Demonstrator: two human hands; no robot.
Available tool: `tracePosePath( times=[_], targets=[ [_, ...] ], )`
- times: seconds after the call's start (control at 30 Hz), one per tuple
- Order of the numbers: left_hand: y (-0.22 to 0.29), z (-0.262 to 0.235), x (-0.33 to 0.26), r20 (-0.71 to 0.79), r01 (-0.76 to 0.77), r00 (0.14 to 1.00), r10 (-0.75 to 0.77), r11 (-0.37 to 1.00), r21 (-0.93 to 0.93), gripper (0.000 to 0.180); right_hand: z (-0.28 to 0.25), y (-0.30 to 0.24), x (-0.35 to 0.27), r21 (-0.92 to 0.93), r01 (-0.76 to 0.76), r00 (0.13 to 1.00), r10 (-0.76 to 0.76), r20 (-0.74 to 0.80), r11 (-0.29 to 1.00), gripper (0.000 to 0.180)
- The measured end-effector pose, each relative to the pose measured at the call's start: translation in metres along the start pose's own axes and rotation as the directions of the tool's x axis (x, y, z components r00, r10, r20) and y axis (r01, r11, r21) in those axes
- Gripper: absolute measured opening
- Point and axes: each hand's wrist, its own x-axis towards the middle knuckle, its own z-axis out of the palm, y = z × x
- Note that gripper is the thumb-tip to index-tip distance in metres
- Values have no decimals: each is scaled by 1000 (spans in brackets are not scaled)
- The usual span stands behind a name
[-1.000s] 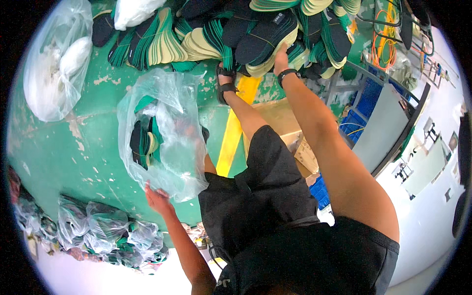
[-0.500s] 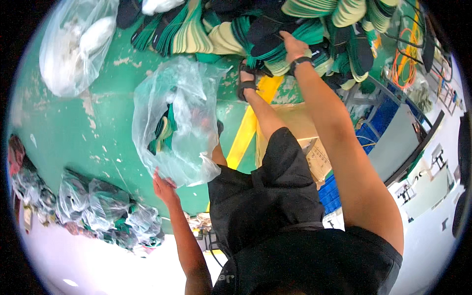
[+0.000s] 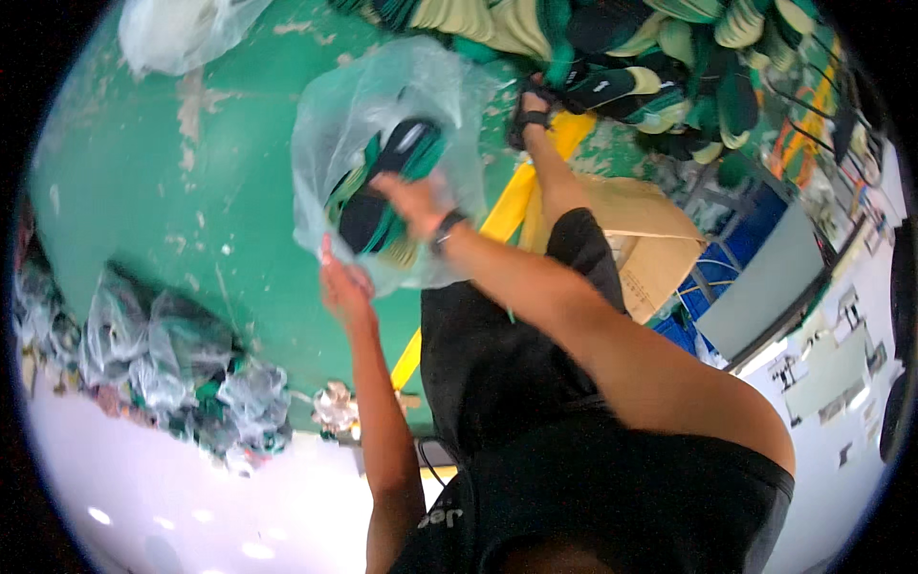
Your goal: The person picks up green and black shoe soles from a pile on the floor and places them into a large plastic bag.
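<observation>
A clear plastic bag [image 3: 382, 105] hangs open over the green floor. My left hand [image 3: 344, 285] grips its lower edge. My right hand [image 3: 409, 199], a dark band on its wrist, is at the bag's mouth and holds a black and green insole [image 3: 382, 177] that goes into the bag among other insoles. A big heap of black, green and yellow insoles [image 3: 650, 57] lies further ahead, by my sandalled foot [image 3: 532, 113].
Several filled plastic bags [image 3: 172, 373] lie at the lower left on the green floor [image 3: 143, 191]. Another bag [image 3: 182, 33] sits at the top left. A cardboard box [image 3: 650, 249], a yellow floor stripe [image 3: 507, 206] and blue crates [image 3: 755, 239] are to the right.
My right hand has come back from the heap with an insole and now puts it into the bag. The bag and my left hand have shifted right and up in the picture.
</observation>
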Motion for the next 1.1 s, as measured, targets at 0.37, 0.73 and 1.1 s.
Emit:
tracePosePath(
  times=[0.37,0.73,1.1],
  targets=[
    [8,-55,31,-20,75,997,-74,994,77,33,90,-198,132,-543,752,376,-432,819,-374,37],
    [-59,-32,84,27,-200,978,207,889,411,30,-297,-291,119,-829,346,493,-837,-239,440,101],
    [-6,37,62,23,102,992,-127,879,465,30,-286,-364,199,-470,86,322,-471,-822,879,148]
  ],
)
